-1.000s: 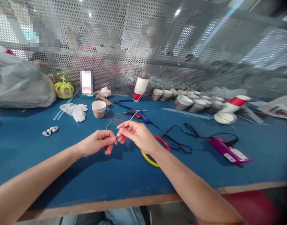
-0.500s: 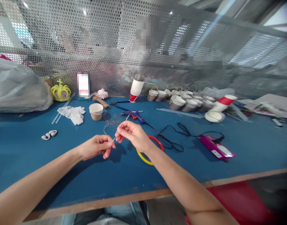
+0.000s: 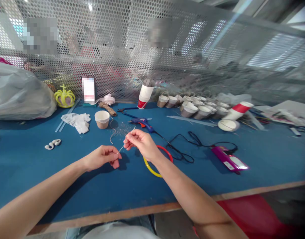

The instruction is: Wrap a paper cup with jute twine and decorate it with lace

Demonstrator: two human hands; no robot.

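Observation:
Between my two hands runs a thin, twisted, pale strand [image 3: 121, 148], stretched at a slant. Its lower end is pinched in the fingertips of my left hand [image 3: 102, 157]. My right hand [image 3: 142, 143] grips it higher up, and a short tip sticks out beyond the fingers. Whether it is wire or twine, I cannot tell. Just past my hands a loose length of twine [image 3: 114, 130] lies on the blue table. Behind my left hand stands a small brown-wrapped paper cup [image 3: 102, 124]. A blue glue gun [image 3: 144, 124] rests beyond my right hand.
A red and yellow ring [image 3: 152, 170] lies partly under my right forearm. The black cord leads to a purple power strip [image 3: 228, 159]. Along the back stand a twine roll [image 3: 108, 108], stacked paper cups [image 3: 145, 95] and several small cup baskets [image 3: 188, 109]. Pliers [image 3: 129, 114] lie nearby.
Both hands stay on the strand. My right hand has come slightly down, and less of the strand's tip shows above its fingers. The view has shifted a little.

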